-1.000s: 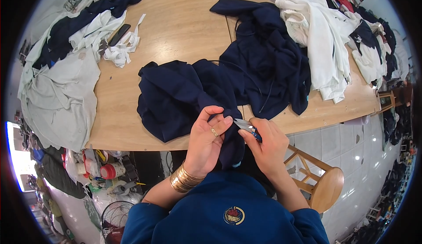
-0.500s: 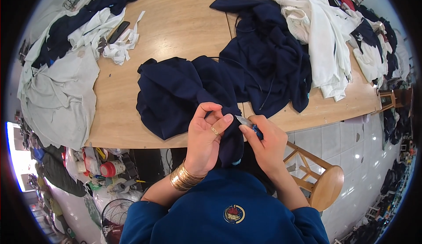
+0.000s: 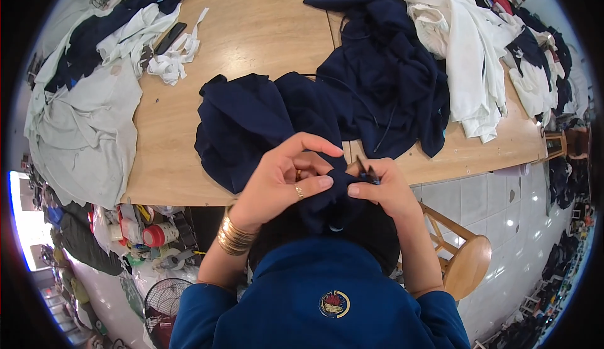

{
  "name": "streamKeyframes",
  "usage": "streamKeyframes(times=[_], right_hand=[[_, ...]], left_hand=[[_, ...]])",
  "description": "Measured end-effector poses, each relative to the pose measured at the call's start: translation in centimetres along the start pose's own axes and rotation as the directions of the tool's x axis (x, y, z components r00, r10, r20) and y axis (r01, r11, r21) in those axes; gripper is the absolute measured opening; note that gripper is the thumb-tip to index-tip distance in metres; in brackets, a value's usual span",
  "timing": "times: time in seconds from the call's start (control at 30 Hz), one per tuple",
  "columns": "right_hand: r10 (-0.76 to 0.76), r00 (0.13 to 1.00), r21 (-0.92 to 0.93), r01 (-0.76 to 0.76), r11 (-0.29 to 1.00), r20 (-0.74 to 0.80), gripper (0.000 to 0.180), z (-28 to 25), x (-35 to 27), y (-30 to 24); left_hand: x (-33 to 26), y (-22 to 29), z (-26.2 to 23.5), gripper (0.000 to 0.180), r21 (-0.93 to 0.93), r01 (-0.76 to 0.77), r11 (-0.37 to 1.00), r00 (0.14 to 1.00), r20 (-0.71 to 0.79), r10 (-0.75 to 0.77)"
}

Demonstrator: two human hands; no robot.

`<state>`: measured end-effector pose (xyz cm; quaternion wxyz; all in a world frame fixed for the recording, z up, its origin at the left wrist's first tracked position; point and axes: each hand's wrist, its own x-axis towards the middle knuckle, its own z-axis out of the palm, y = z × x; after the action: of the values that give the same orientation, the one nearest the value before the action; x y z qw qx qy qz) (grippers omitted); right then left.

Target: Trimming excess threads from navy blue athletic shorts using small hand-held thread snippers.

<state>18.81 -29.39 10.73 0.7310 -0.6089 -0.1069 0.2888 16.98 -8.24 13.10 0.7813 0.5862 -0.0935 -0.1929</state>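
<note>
My left hand (image 3: 281,182) pinches a fold of a navy garment (image 3: 255,122) that hangs from the wooden table's (image 3: 264,22) near edge down to my lap. My right hand (image 3: 385,190) is closed around a small metal thread clipper (image 3: 366,171), its tip right at the pinched fold between both hands. Gold bangles sit on my left wrist and a ring on one finger. A second navy garment (image 3: 384,72) with a dark cord lies just behind on the table.
White garments (image 3: 469,53) are heaped at the table's right end, and pale grey cloth (image 3: 82,129) with white and dark pieces at the left. A round wooden stool (image 3: 469,264) stands at my right. Bottles and a fan sit on the floor at lower left.
My hands have drawn closer together, and the clipper's tip has moved in against the fold held by my left fingers. The garment is bunched more tightly.
</note>
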Motion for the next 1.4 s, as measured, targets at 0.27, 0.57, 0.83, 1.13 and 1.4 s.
streamKeyframes(times=[0.27, 0.57, 0.83, 1.13, 1.4], right_hand=[[-0.343, 0.92, -0.476, 0.221, 0.851, -0.187, 0.016, 1.2, 0.5, -2.3], [-0.423, 0.895, -0.642, 0.243, 0.727, -0.14, 0.02, 2.6, 1.6, -2.4], [-0.696, 0.684, -0.925, 0.083, 0.371, -0.218, 0.023, -4.8, 8.6, -2.5], [-0.79, 0.564, -0.755, 0.404, 0.517, -0.24, 0.017, 0.1, 6.0, -12.6], [0.203, 0.963, -0.1, -0.223, 0.97, -0.179, 0.03, 1.9, 3.8, 6.1]], left_hand=[[-1.3, 1.8, -1.9, 0.023, 0.501, -0.006, 0.866, 0.988, -0.129, 0.082], [-1.7, 1.7, -2.3, 0.02, 0.442, -0.035, 0.896, 0.989, -0.112, 0.094], [3.5, 6.5, -12.3, 0.016, 0.782, -0.114, 0.613, 0.681, -0.387, 0.621], [-0.2, 10.5, -10.4, 0.016, 0.96, -0.181, 0.216, 0.257, -0.166, 0.952], [-7.3, -6.2, -15.7, 0.017, 0.423, 0.135, 0.896, 0.516, -0.802, 0.301]])
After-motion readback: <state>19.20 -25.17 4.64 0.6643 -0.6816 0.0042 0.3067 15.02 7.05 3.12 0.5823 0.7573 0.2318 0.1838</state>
